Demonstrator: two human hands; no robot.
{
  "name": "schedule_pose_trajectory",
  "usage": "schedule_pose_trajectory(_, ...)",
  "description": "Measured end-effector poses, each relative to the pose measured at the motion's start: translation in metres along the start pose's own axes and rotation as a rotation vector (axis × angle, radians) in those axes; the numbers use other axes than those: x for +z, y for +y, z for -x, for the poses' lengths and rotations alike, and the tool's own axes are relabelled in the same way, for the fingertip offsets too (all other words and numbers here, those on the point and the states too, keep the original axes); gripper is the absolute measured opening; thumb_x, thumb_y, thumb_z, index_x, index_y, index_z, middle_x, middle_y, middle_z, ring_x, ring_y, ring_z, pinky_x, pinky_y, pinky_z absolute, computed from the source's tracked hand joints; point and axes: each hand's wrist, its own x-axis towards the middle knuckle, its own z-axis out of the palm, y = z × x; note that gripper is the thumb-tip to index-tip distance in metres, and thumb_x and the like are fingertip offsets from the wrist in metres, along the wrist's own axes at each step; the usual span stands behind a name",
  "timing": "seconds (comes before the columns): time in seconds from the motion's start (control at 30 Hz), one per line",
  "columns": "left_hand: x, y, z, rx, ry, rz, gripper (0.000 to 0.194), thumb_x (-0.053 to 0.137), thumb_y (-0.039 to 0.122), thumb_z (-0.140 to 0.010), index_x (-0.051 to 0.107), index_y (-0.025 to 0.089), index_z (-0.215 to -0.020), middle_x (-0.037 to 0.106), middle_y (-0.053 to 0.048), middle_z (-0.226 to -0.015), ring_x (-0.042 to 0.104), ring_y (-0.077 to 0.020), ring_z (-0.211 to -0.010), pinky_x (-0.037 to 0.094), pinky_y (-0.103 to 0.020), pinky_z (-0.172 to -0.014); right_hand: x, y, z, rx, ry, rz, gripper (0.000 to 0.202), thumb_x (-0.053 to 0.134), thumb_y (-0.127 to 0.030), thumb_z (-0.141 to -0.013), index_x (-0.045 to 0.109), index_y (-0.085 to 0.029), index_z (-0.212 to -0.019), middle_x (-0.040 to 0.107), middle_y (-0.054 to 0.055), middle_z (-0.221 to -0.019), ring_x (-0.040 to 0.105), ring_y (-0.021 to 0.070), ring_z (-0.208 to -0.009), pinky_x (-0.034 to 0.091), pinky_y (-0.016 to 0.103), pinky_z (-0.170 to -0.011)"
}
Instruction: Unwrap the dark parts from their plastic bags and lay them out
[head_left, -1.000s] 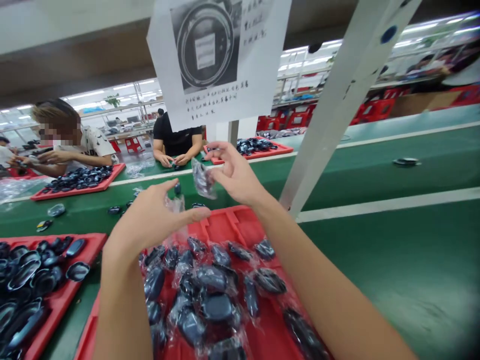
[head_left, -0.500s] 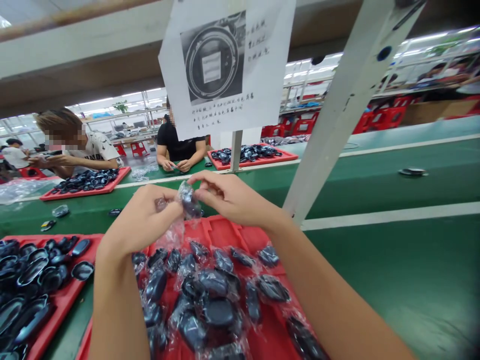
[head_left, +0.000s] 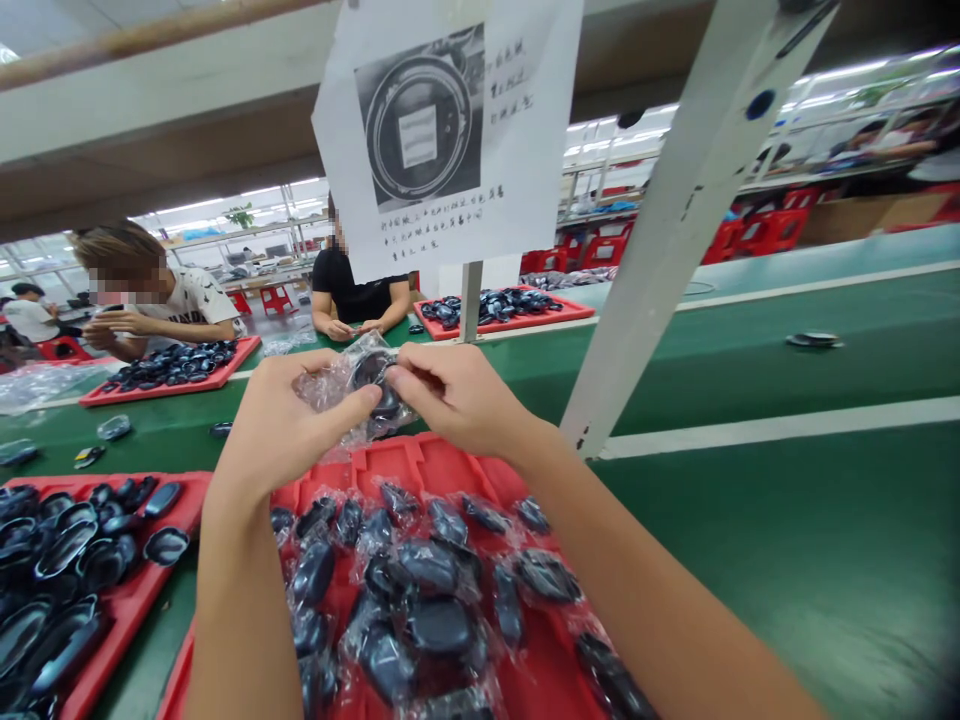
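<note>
A dark, glossy plastic shell [head_left: 369, 374], its hollow rim showing, is held above the far edge of a red tray [head_left: 431, 455]. Crinkled clear plastic film [head_left: 330, 390] surrounds the shell. My left hand [head_left: 289, 420] is closed, gripping film and shell from the left with its thumb across the front. From the right, my right hand [head_left: 465, 395] pinches the shell's edge between thumb and fingers. Below, several film-wrapped dark shells [head_left: 439, 625] lie in the tray between my forearms.
At left, a second red tray [head_left: 142, 600] carries bare dark shells [head_left: 79, 550]. A slanted white post [head_left: 637, 240] rises right of my hands, under a hanging paper sign [head_left: 450, 130]. Two co-workers [head_left: 356, 285] sit across the green belt [head_left: 712, 370]; a single part [head_left: 814, 341] lies on it.
The shell has turned so that its hollow side shows, and the film has spread out toward my left hand. Both hands stay at nearly the same place. Small parts on the belt have shifted left.
</note>
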Motion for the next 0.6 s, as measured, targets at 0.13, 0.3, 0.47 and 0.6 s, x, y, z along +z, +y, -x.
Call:
schedule_pose_trajectory(0.13, 0.006, -0.008, -0.005, -0.047, -0.011, 0.119, 0.014, 0.068, 0.030, -0.078, 0.073, 0.017, -0.076, 0.068, 0.000, -0.071, 0.056, -0.0164, -0.066, 0.043, -0.027, -0.061, -0.007, -0.001, 0.001, -0.048, 0.033, -0.040, 0.036, 0.045, -0.027, -0.101, 0.035, -0.022, -0.067, 0.035, -0.005, -0.059, 0.031, 0.0099, -0.054, 0.026, 0.027, -0.056)
schedule_pose_trajectory(0.3, 0.013, -0.011, -0.008, -0.023, -0.061, 0.268, 0.016, 0.066, 0.027, -0.077, 0.076, 0.016, -0.082, 0.074, -0.001, -0.078, 0.061, -0.0173, -0.069, 0.048, -0.026, -0.064, -0.001, 0.013, 0.002, 0.096, 0.117, -0.168, 0.042, 0.050, -0.037, -0.100, 0.036, -0.022, -0.063, 0.029, -0.005, -0.058, 0.026, 0.0086, -0.051, 0.022, 0.026, -0.050)
schedule_pose_trajectory(0.47, 0.009, -0.007, -0.007, -0.083, -0.048, 0.080, 0.022, 0.066, 0.034, -0.082, 0.069, 0.016, -0.069, 0.058, 0.003, -0.057, 0.047, -0.0125, -0.054, 0.037, -0.025, -0.054, 0.005, 0.016, 0.003, 0.154, 0.166, -0.156, 0.038, 0.062, -0.045, -0.094, 0.053, -0.019, -0.068, 0.039, -0.006, -0.054, 0.030, 0.0081, -0.048, 0.024, 0.026, -0.049)
schedule_pose_trajectory(0.6, 0.007, -0.002, -0.005, -0.086, -0.017, -0.038, 0.037, 0.066, 0.041, -0.083, 0.057, 0.019, -0.055, 0.047, 0.004, -0.048, 0.037, -0.0106, -0.048, 0.032, -0.026, -0.051, 0.001, 0.006, 0.002, 0.088, 0.132, 0.012, 0.022, 0.065, -0.037, -0.092, 0.064, -0.019, -0.081, 0.051, -0.003, -0.059, 0.038, 0.0103, -0.053, 0.031, 0.027, -0.056)
